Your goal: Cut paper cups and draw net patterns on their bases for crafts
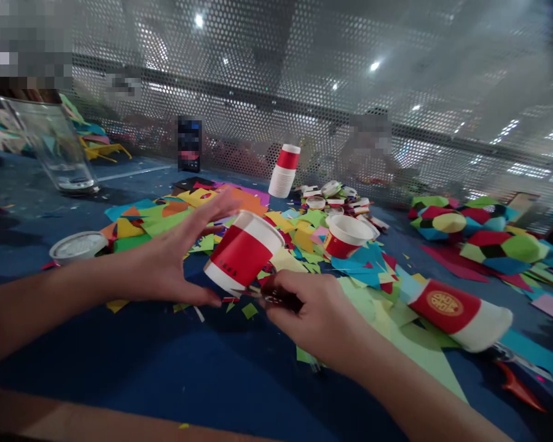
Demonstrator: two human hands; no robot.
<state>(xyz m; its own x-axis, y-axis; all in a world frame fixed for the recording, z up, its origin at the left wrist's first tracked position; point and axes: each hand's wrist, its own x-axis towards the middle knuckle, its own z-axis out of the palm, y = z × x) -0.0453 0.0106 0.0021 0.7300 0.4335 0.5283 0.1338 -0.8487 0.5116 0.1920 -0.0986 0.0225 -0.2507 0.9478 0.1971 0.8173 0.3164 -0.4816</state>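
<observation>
A red-and-white paper cup (245, 253) is held tilted above the table in the middle of the view. My left hand (163, 258) curves around its left side, the blurred fingers at the rim and the thumb low near the base. A gap shows between palm and cup. My right hand (316, 310) is closed on the dark handles of scissors (276, 296), whose blades meet the lower edge of the cup. Small dark marks run along the cup's white lower band. The ends of my left fingers are partly hidden behind the cup.
Coloured paper scraps (166, 218) cover the blue table (133, 368). Another paper cup (348, 236) stands behind, near a cup stack (284, 172). One cup (461, 313) lies at right beside orange-handled scissors (518, 383). A glass (55, 147) and paper balls (502, 248) flank these.
</observation>
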